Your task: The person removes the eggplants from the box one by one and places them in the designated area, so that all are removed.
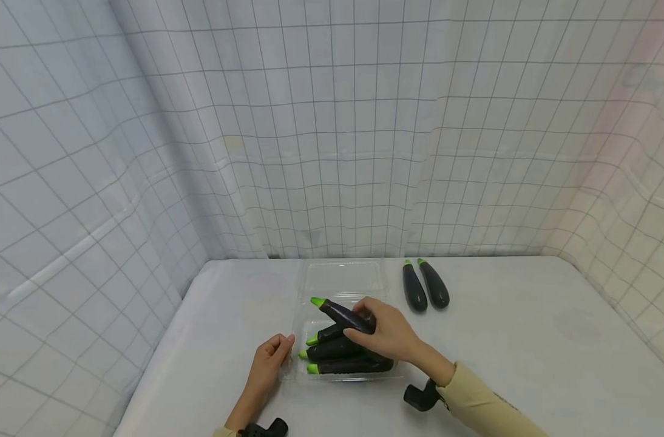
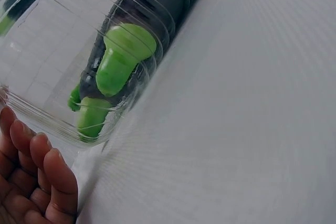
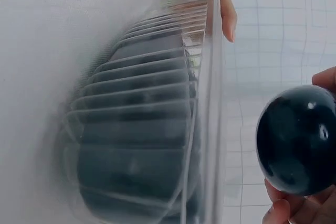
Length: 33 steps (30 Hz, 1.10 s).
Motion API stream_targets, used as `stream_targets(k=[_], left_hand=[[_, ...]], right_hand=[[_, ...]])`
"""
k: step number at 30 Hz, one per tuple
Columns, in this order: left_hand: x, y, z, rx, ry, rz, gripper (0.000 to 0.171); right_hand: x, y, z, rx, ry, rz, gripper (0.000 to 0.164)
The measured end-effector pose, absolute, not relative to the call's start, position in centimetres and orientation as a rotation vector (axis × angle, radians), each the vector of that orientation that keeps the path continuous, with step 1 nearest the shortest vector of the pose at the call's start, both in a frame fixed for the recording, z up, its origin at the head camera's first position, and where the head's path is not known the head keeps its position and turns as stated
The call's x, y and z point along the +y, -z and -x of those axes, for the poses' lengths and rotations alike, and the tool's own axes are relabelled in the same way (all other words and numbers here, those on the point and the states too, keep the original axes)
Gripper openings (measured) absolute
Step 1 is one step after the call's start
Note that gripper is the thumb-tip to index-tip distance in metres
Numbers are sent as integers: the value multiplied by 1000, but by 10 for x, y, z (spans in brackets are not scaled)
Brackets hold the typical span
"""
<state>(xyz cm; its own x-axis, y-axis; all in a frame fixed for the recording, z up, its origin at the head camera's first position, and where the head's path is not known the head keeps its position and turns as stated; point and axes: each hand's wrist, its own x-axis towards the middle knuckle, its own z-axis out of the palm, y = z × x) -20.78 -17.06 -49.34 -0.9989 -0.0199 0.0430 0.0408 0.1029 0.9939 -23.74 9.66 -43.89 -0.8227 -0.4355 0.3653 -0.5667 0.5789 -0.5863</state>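
My right hand (image 1: 383, 328) holds a dark eggplant (image 1: 340, 314) with a bright green stem end, above the clear plastic container (image 1: 294, 364). Its rounded end (image 3: 296, 140) shows between the fingers in the right wrist view, raised past the rim. Inside the container lie several more eggplants (image 1: 337, 349), stems toward the left. My left hand (image 1: 272, 358) pinches the container's left rim; its curled fingers (image 2: 60, 177) show beside the clear wall in the left wrist view. Through that wall, green stems (image 2: 126, 51) are visible.
The container's clear lid (image 1: 343, 278) lies folded open toward the back. Two loose eggplants (image 1: 415, 288) lie side by side on the white table (image 1: 507, 328), right of the lid. White gridded curtains (image 1: 332, 152) enclose the table at the back and sides.
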Motion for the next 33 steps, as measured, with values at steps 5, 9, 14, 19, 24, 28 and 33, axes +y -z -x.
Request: stream_targets(k=[5, 9, 14, 19, 24, 28, 33], left_hand=[[-171, 494, 208, -2312, 2069, 10, 31], [-171, 493, 208, -2315, 2066, 13, 31], [-170, 491, 208, -2316, 2059, 10, 30], [-172, 496, 211, -2321, 2051, 23, 31], [-176, 515, 220, -2289, 2090, 10, 31], [-178, 523, 223, -2275, 2076, 7, 34], [-176, 525, 223, -2259, 2056, 22, 35]], right_hand=[[100, 440, 240, -2571, -1123, -778, 36], [102, 438, 242, -2517, -1173, -735, 37], [108, 438, 245, -2452, -1231, -655, 35], [116, 439, 250, -2383, -1247, -566, 33], [124, 439, 252, -2323, -1286, -516, 32], [129, 438, 253, -2287, -1330, -487, 30], [135, 438, 255, -2237, -1286, -439, 31]])
